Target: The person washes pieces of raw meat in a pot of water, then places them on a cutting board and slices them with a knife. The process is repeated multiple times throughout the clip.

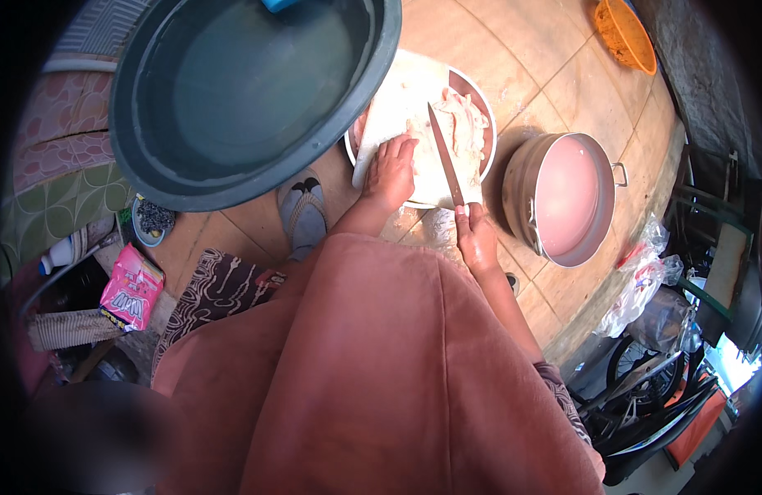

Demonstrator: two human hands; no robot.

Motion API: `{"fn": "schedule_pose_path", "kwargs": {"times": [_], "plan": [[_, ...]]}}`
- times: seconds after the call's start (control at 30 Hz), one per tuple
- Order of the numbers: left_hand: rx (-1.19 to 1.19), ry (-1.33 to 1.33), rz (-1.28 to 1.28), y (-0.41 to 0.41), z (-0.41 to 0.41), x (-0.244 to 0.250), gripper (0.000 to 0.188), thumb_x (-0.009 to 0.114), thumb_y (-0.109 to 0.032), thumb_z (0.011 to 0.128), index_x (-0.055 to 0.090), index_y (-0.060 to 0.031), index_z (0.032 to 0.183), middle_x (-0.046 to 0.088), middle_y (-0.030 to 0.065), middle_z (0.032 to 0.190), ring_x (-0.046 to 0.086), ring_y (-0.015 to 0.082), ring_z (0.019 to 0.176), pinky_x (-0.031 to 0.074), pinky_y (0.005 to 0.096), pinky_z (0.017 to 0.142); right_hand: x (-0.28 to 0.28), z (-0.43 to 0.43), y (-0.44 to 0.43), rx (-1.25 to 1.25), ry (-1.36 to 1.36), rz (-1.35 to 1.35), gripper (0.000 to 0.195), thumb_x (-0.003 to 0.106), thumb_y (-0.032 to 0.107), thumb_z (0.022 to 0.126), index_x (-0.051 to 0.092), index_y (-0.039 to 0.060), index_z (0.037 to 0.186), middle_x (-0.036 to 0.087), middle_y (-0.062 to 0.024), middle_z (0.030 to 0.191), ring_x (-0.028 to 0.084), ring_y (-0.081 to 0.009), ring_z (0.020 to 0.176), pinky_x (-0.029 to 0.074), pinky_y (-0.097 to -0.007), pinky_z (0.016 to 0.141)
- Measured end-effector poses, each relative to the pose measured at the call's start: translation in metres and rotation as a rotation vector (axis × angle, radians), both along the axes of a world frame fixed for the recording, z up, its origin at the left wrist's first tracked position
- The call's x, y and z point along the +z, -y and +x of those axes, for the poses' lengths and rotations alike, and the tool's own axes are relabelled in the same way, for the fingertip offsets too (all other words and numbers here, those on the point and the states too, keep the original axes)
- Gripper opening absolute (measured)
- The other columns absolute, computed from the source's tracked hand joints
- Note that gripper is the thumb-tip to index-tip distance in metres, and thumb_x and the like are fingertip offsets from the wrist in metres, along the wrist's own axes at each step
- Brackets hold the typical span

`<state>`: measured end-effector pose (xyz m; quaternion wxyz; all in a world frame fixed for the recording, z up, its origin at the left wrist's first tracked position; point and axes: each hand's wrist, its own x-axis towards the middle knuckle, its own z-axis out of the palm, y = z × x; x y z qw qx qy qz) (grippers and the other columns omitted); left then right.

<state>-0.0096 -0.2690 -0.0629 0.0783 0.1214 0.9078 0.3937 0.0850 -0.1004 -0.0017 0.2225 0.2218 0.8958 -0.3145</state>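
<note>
A white cutting board [369, 162], washed out by glare, lies across a round metal basin [492, 133] on the floor. Pale strips of what looks like raw meat or skin [464, 124] are heaped on its right side. My right hand [478, 238] grips the handle of a long kitchen knife [444, 151], whose blade points away from me over the board. Palm down, my left hand [390, 170] rests at the board's left part, fingertips against something pale. Glare hides whether the fingers hold a piece.
A large dark tub of water [124, 167] stands at left, overlapping the basin. To the right is a metal pot [520, 185] of pinkish liquid. An orange plastic basin [628, 37], plastic bags [641, 278], a pink packet [133, 288] and a motorcycle [647, 377] lie farther out.
</note>
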Motion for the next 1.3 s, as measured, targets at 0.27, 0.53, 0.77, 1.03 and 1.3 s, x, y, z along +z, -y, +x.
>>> {"fn": "schedule_pose_path", "kwargs": {"times": [0.27, 0.53, 0.77, 1.03, 1.3], "plan": [[-0.111, 0.041, -0.114, -0.003, -0.001, -0.002, 0.044, 0.052, 0.005, 0.076, 0.05, -0.0051, 0.119, 0.048, 0.0098, 0.122, 0.046, 0.0298, 0.113, 0.041, 0.0378, 0.094, 0.005, -0.013, 0.037, 0.122, 0.205, 0.184, 0.031, 0.036, 0.033, 0.096, 0.044, 0.0027, 0.099, 0.063, -0.026, 0.089, 0.061, -0.0431, 0.084, 0.046, -0.0504, 0.077], [-0.091, 0.05, -0.148, -0.001, -0.004, -0.002, 0.049, 0.054, 0.006, 0.074, 0.048, -0.0061, 0.121, 0.045, 0.0087, 0.126, 0.044, 0.0283, 0.116, 0.039, 0.0372, 0.098, 0.005, -0.054, 0.047, 0.153, 0.255, 0.146, 0.036, 0.032, 0.034, 0.096, 0.044, 0.0009, 0.103, 0.064, -0.0236, 0.092, 0.06, -0.0413, 0.092, 0.045, -0.0477, 0.083], [0.03, 0.017, 0.121, 0.002, 0.01, -0.012, 0.036, 0.05, 0.003, 0.082, 0.048, -0.0051, 0.118, 0.044, 0.0109, 0.122, 0.045, 0.0308, 0.113, 0.041, 0.039, 0.094, 0.02, 0.017, 0.008, 0.147, 0.273, 0.135, 0.033, 0.037, 0.035, 0.096, 0.044, 0.0032, 0.099, 0.063, -0.0255, 0.086, 0.06, -0.0433, 0.087, 0.045, -0.0494, 0.08], [-0.151, -0.035, -0.111, 0.002, 0.007, -0.008, 0.037, 0.051, 0.006, 0.073, 0.053, -0.005, 0.108, 0.05, 0.01, 0.113, 0.048, 0.0298, 0.107, 0.044, 0.038, 0.09, 0.002, -0.032, 0.046, 0.167, 0.197, 0.195, 0.033, 0.037, 0.034, 0.095, 0.045, 0.0018, 0.099, 0.064, -0.0237, 0.086, 0.063, -0.0409, 0.084, 0.047, -0.0485, 0.079], [-0.112, 0.029, -0.084, 0.008, 0.001, -0.006, 0.034, 0.051, 0.005, 0.073, 0.056, -0.0084, 0.104, 0.051, 0.0088, 0.111, 0.049, 0.0286, 0.106, 0.043, 0.0378, 0.089, 0.004, -0.004, 0.024, 0.175, 0.263, 0.184, 0.033, 0.037, 0.035, 0.095, 0.046, 0.003, 0.101, 0.064, -0.0242, 0.088, 0.061, -0.0419, 0.088, 0.046, -0.0483, 0.08]]}}
